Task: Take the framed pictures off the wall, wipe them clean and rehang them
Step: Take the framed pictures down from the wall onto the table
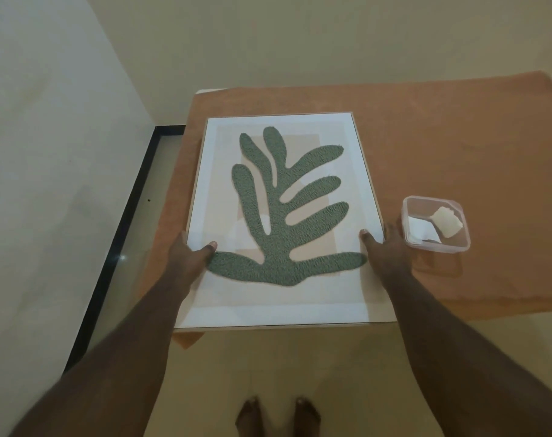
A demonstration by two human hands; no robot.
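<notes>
A framed picture [303, 291] with a thin pale wood frame lies face up on a table covered by an orange-brown cloth [442, 152]. It shows a green leaf shape on a white and beige ground. My left hand [189, 257] grips its left edge, thumb on the glass. My right hand [391, 250] grips the right edge the same way. The frame's near end juts slightly past the table's front edge.
A clear plastic tub [435, 223] holding folded pale cloths stands on the table just right of my right hand. A cream wall runs along the left, with a black skirting strip [123, 222] at floor level. My bare feet [278, 416] stand on the beige floor below the table.
</notes>
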